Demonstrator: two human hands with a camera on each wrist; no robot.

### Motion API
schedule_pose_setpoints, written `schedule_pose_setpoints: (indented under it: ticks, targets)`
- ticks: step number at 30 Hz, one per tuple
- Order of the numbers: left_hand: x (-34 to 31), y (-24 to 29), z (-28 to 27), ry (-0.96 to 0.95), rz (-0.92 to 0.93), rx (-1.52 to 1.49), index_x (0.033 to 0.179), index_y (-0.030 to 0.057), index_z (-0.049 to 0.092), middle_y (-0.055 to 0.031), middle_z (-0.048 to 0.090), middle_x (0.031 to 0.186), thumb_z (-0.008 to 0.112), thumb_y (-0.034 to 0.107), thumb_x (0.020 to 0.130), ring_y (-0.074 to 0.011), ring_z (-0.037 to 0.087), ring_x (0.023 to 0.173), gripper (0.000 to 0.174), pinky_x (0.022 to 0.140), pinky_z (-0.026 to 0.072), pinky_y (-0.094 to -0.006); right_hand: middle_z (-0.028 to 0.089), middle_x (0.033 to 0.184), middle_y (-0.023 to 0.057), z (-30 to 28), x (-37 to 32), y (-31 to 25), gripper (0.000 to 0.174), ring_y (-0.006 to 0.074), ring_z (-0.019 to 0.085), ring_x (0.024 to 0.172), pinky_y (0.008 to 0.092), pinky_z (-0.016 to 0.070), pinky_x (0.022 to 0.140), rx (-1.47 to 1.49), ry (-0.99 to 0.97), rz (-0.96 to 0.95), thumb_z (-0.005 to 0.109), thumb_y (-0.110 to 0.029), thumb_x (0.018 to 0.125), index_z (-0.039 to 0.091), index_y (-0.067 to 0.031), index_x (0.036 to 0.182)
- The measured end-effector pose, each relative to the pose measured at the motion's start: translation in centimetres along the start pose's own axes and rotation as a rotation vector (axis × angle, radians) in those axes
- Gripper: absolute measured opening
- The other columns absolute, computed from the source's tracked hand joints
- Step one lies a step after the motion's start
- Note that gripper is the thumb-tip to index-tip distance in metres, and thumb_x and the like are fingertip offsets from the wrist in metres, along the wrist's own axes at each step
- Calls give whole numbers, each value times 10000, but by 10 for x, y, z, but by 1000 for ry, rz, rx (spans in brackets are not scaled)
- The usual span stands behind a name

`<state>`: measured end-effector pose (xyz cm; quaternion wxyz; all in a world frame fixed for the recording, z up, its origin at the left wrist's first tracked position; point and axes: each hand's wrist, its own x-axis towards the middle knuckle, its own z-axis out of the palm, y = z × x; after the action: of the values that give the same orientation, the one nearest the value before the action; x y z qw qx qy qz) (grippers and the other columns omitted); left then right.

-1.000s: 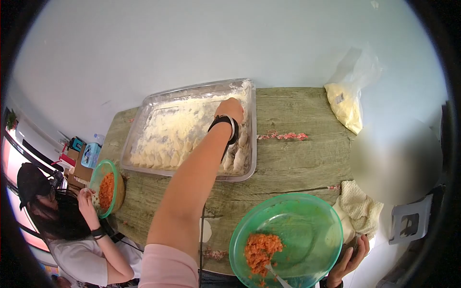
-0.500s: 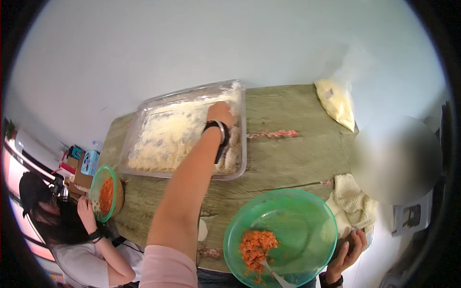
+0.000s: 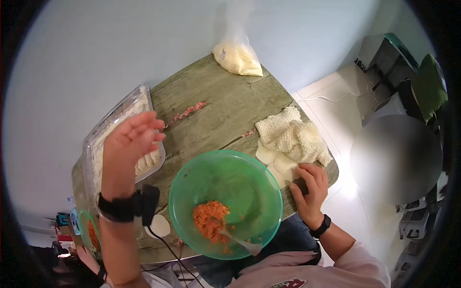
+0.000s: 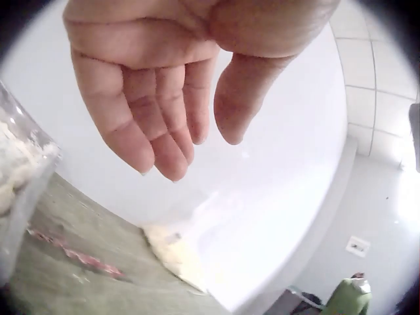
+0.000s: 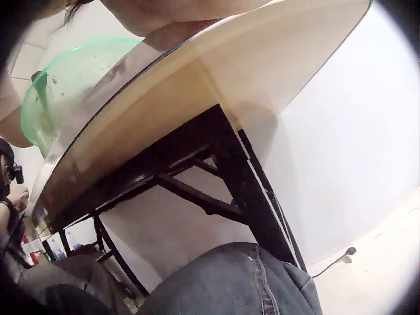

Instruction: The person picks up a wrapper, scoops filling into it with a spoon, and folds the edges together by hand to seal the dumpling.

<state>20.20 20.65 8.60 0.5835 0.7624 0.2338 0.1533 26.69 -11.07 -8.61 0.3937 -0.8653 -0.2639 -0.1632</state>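
Partly beneath a knitted cloth [image 3: 294, 138], pale dough rounds [image 3: 283, 167] were spread near the edge of a green table [image 3: 206, 127].
Beside them, the right hand [image 3: 311, 192] was seen loosely bent over a dark patch; whether anything was gripped cannot be told. Orange filling [image 3: 210, 220] and a utensil [image 3: 240, 241] were contained in the green bowl [image 3: 247, 180]. The left hand [image 3: 129, 141], half open with relaxed fingers and nothing held, was raised by the dumpling tray [image 3: 162, 161].
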Motion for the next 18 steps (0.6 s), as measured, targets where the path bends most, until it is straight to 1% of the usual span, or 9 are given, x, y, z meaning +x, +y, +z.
schedule_pose_setpoints:
  ticks: [4, 5, 7, 9, 10, 12, 13, 16, 18]
  targets:
    - [-64, 19, 30, -34, 43, -55, 1103, -12, 585, -104, 645, 990, 610, 139, 808, -157, 615, 855, 332, 745, 470, -259, 558, 1049, 87, -8, 4, -2, 360, 312, 503, 999, 410, 386, 864, 16, -104, 9, 709, -105, 643, 603, -78, 987]
    - [-81, 23, 33, -46, 68, -71, 1088, -25, 591, -116, 650, 983, 612, 137, 804, -173, 621, 848, 328, 745, 473, -266, 549, 1028, 85, -11, 7, 1, 363, 302, 495, 977, 397, 394, 850, 15, -133, -17, 712, -94, 642, 607, -81, 989]
    - [-121, 27, 34, -80, 215, -34, 1064, -44, 601, -138, 660, 951, 624, 153, 801, -208, 634, 818, 329, 771, 484, -290, 546, 1012, 84, -13, 15, 14, 362, 300, 493, 948, 391, 398, 838, 46, -176, -54, 712, -95, 644, 607, -79, 990]
    - [-144, 28, 15, -477, 374, 141, 1175, -38, 530, -169, 603, 1109, 627, 209, 818, -233, 599, 983, 445, 899, 447, -328, 531, 952, 81, -14, 25, 18, 380, 290, 486, 880, 375, 412, 806, 57, -238, -112, 718, -86, 636, 606, -76, 1000]
    - [-157, 31, 24, -476, 377, 143, 1175, -38, 530, -169, 603, 1109, 627, 209, 818, -233, 599, 983, 445, 899, 447, -328, 531, 952, 81, -16, 30, 17, 380, 290, 486, 880, 375, 412, 806, 59, -236, -113, 718, -86, 636, 606, -76, 1000]
    - [-185, 31, 50, -274, 406, -77, 941, -73, 641, -193, 649, 943, 630, 58, 814, -256, 629, 791, 183, 702, 498, -313, 518, 919, 77, -19, 40, 14, 409, 286, 486, 874, 375, 421, 796, 54, -322, -138, 733, -84, 616, 607, -85, 1006]
    - [-194, 27, 53, -271, 410, -75, 941, -73, 641, -193, 649, 943, 630, 58, 814, -256, 629, 791, 183, 702, 498, -313, 507, 897, 76, -20, 44, 14, 454, 279, 490, 876, 369, 436, 779, 27, -350, -161, 747, -84, 591, 608, -108, 1023]
    - [-218, 12, 53, -237, 288, -94, 951, -78, 647, -211, 649, 949, 643, 56, 799, -274, 628, 812, 203, 719, 495, -319, 514, 905, 70, -21, 49, 13, 473, 271, 497, 873, 363, 450, 744, -12, -369, -219, 753, -80, 566, 619, -130, 1016]
    - [-232, 1, 51, -131, 114, -116, 982, -76, 636, -199, 651, 957, 641, 66, 812, -263, 631, 841, 222, 748, 494, -320, 517, 908, 67, -18, 51, 17, 443, 268, 501, 869, 359, 454, 730, -31, -356, -239, 734, -64, 575, 630, -132, 1000]
